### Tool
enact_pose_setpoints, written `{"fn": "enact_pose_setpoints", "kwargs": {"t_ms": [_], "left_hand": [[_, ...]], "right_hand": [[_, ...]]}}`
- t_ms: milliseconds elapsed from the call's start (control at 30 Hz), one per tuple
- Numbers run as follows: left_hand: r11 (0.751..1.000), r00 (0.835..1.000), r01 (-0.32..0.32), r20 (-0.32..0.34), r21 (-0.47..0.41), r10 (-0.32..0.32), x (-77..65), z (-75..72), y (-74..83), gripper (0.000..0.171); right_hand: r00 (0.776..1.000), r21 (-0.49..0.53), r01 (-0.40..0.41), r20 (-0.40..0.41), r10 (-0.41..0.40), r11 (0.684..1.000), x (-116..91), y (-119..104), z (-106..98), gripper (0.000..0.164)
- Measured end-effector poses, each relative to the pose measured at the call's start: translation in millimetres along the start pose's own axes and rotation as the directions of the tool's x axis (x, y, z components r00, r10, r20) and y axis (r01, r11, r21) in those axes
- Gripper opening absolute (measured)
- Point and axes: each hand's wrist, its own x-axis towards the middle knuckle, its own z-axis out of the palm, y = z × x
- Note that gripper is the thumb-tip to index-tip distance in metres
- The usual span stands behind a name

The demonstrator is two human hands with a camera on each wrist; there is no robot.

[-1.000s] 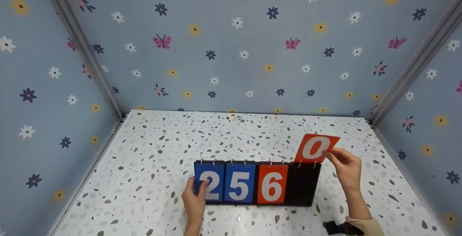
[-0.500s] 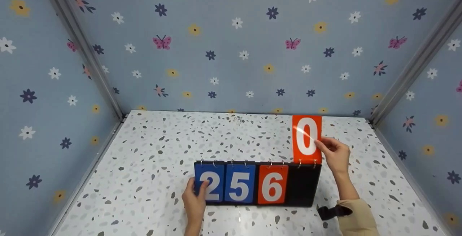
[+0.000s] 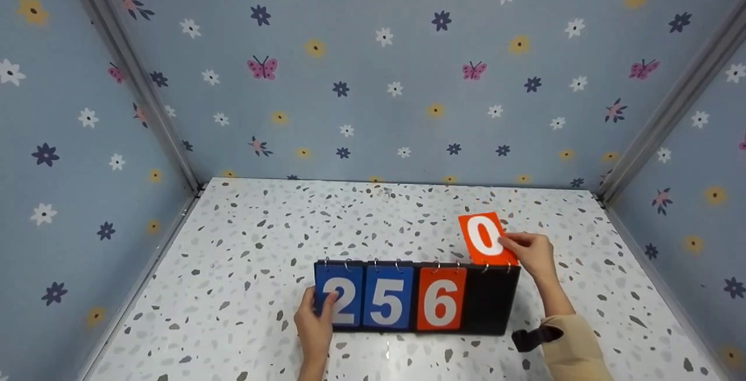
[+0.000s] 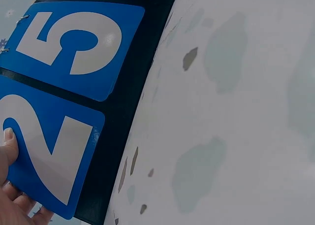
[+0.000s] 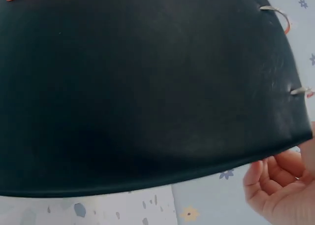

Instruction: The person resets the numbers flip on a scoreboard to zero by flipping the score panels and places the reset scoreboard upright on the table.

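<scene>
A black flip scoreboard (image 3: 491, 304) stands on the speckled table. Blue cards with 2 (image 4: 54, 146) and 5 (image 4: 74, 48) hang on its left, then an orange card with 6 (image 3: 441, 299). My left hand (image 3: 313, 320) grips the board's left end, thumb over the edge of the 2. At the right end, the orange 0 card (image 3: 482, 235) is raised above the top edge on its rings, leaning left. My right hand (image 3: 533, 254) pinches that card's right edge between thumb and fingers. In the right wrist view the bare black panel hides most of the card.
The white speckled table (image 3: 250, 241) runs back to a blue flowered wall (image 3: 373, 55). Flowered side panels with grey metal corner posts (image 3: 131, 72) close in the left and right. A black strap (image 3: 536, 337) is on the right sleeve.
The 0 card swung upright, then tipped back and toward the left, still in my right hand, which moved leftward. My left hand and the board stayed put.
</scene>
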Motion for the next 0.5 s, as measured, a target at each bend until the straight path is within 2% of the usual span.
{"fn": "enact_pose_setpoints", "kwargs": {"t_ms": [133, 300, 400, 500], "left_hand": [[1.0, 1.0, -0.018, -0.008, 0.009, 0.018, 0.2, -0.1, -0.1, 0.022], [1.0, 0.999, -0.03, -0.016, -0.005, 0.03, 0.1, 0.1, -0.2, 0.021], [1.0, 1.0, -0.019, -0.015, -0.003, 0.019, 0.0, 0.0, 0.4, 0.022], [1.0, 1.0, -0.011, -0.015, 0.003, 0.011, -0.1, 0.1, 1.0, 0.022]], "right_hand": [[0.999, -0.056, -0.01, 0.043, 0.012, 0.998, -2, 3, -4, 0.043], [0.999, -0.043, -0.015, 0.041, 0.017, 0.999, -9, 4, -9, 0.042], [0.998, 0.002, 0.034, -0.056, -0.034, 0.999, -19, 1, -12, 0.035], [0.978, 0.063, 0.099, -0.191, -0.086, 0.993, -30, -3, -13, 0.026]]}}
